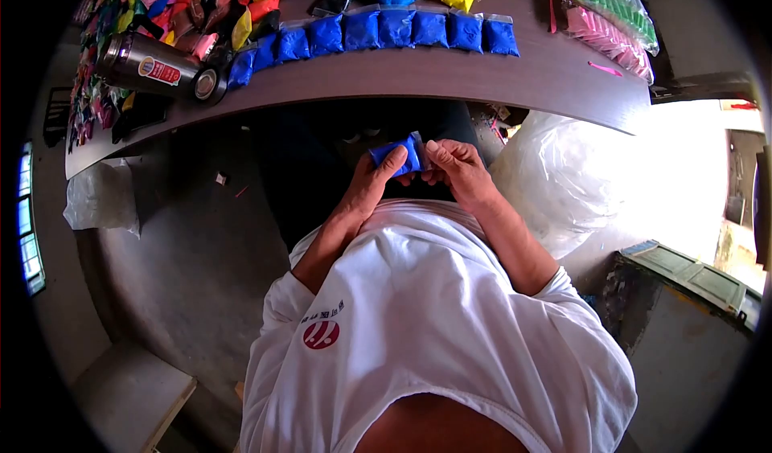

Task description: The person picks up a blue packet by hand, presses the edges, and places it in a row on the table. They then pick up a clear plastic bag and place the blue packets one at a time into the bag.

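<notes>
Just above my lap, my left hand [373, 181] is closed on a small blue packet [412, 157], its thumb lying across the front. At the packet's clear right end, my right hand [460, 172] pinches the plastic edge between thumb and fingers. Beyond my hands, a row of similar blue packets [396, 29] lies side by side along the near part of the table [498, 79].
Many coloured packets [185, 19] are heaped at the table's left, beside a steel flask [157, 69] lying on its side. Bundles of green packets [607, 3] and pink packets [609, 41] lie at right. A large clear plastic bag [555, 180] stands below the table.
</notes>
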